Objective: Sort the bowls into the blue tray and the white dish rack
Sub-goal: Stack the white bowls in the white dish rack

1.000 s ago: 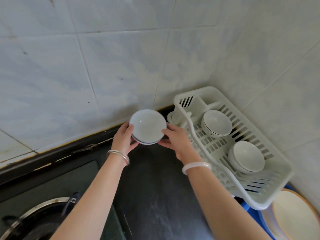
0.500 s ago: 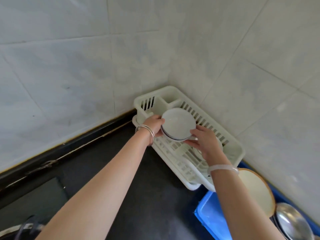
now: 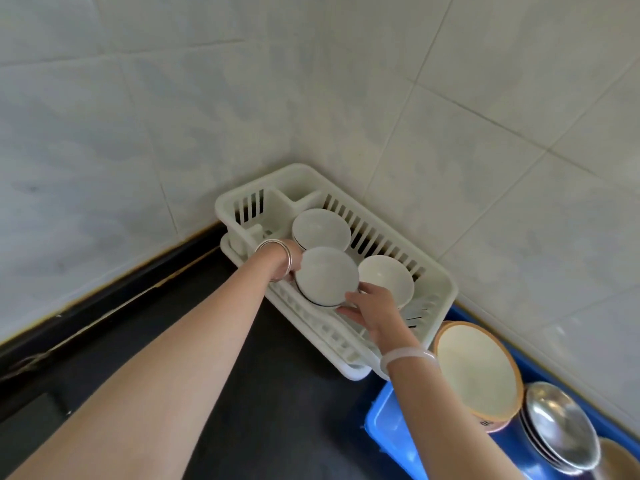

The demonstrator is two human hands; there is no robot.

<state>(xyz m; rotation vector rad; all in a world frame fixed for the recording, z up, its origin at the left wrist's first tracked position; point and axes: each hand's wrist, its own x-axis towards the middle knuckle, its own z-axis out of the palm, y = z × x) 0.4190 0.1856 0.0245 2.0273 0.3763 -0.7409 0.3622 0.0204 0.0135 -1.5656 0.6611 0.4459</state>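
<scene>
My right fingers (image 3: 349, 301) curl around the near rim of a white bowl with a dark rim line (image 3: 327, 275), and my left hand (image 3: 289, 263) clasps its far-left edge, mostly hidden behind the bangled wrist, so I cannot tell how far those fingers wrap. Both hands grasp the bowl over the near side of the white dish rack (image 3: 436, 289); whether its base already touches the rack floor I cannot tell. Just beyond my fingers sit two more white bowls, one toward the back (image 3: 322, 228), one to the right (image 3: 388, 282). I judge this the placing step: next I lower it level into the free slot, clear of its neighbours, then release. Nearer me on the right, the blue tray (image 3: 388, 420) holds a tan-rimmed bowl (image 3: 474, 368) and steel bowls (image 3: 557, 424) on the dark worktop (image 3: 277, 393)
</scene>
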